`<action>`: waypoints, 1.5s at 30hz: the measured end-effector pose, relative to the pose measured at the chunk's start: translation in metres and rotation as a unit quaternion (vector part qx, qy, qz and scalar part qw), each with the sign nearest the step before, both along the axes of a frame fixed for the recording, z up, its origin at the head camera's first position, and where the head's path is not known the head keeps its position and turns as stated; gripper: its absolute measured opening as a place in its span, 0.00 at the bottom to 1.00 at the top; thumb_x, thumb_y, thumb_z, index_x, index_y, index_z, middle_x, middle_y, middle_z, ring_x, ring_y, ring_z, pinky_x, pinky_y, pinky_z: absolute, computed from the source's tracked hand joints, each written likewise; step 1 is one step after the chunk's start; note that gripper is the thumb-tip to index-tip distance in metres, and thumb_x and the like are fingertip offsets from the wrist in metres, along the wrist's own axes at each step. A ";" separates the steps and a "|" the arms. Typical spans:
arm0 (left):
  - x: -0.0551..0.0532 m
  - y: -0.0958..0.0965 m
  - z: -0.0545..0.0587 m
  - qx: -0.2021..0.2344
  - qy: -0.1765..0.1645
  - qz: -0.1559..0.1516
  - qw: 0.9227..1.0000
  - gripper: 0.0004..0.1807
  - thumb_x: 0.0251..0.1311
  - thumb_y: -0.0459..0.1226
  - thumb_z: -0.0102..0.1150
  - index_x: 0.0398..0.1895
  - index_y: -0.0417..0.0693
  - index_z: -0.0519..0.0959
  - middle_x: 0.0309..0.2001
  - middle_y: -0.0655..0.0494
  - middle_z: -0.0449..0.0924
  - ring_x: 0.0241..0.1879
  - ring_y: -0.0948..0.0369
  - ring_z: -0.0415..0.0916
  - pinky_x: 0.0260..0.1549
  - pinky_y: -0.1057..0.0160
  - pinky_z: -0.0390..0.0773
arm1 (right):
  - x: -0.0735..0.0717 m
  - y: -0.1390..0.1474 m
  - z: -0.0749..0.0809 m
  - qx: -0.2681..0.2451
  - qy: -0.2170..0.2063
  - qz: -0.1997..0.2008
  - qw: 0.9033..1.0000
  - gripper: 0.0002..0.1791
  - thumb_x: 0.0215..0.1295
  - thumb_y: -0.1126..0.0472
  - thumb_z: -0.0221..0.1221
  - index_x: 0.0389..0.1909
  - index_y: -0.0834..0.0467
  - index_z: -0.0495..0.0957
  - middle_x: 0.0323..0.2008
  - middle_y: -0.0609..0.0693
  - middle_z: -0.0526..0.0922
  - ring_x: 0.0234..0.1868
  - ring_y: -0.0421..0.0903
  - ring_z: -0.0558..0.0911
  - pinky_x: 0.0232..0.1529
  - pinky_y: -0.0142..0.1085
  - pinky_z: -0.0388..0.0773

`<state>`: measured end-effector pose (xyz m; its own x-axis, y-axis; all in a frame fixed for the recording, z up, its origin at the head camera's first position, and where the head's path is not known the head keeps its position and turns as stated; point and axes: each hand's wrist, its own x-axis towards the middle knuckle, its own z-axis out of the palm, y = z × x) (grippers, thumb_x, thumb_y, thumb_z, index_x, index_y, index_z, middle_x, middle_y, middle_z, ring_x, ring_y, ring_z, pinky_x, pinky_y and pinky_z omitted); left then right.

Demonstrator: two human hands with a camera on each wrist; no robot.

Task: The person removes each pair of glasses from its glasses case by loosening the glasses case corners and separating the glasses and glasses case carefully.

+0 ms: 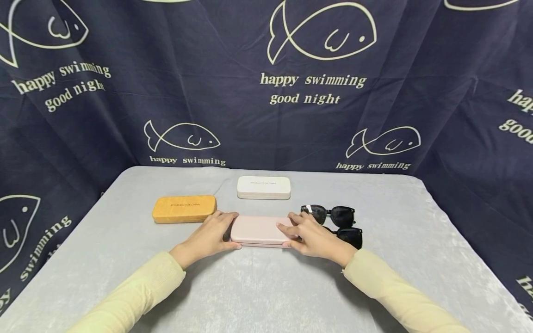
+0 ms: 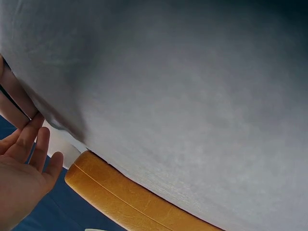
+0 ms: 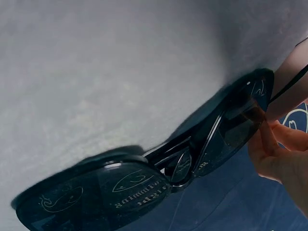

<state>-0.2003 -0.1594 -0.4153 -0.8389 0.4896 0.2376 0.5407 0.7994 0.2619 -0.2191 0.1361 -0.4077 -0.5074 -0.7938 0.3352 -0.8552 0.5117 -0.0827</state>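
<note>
A closed-looking pink glasses case (image 1: pixel 258 230) lies flat on the table between both hands. My left hand (image 1: pixel 212 233) holds its left end, thumb at the front edge and fingers toward the back corner. In the left wrist view, a fingertip of the left hand (image 2: pixel 24 168) touches the case's end by the dark seam. My right hand (image 1: pixel 312 236) grips the right end, thumb at the front edge and fingers over the lid and far side. Close beside the right hand lie two pairs of black sunglasses (image 1: pixel 343 215); the nearer sunglasses (image 1: pixel 353 237) are partly hidden by it.
An orange-yellow glasses case (image 1: pixel 183 209) lies to the left, just behind the left hand. Farther back, a white glasses case (image 1: pixel 264 188) rests near the middle. The grey cloth-covered table (image 1: pixel 266 296) is bordered by a dark blue fish-print curtain (image 1: pixel 250 129).
</note>
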 end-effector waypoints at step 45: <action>0.002 0.002 0.007 -0.054 0.012 -0.028 0.998 0.43 0.44 0.54 0.66 0.58 0.35 0.66 0.49 0.46 0.76 0.47 0.51 0.68 0.52 0.52 0.66 | 0.007 0.002 0.003 0.043 -0.017 -0.078 0.996 0.40 0.48 0.44 0.65 0.56 0.66 0.69 0.45 0.58 0.75 0.45 0.52 0.74 0.46 0.45 0.69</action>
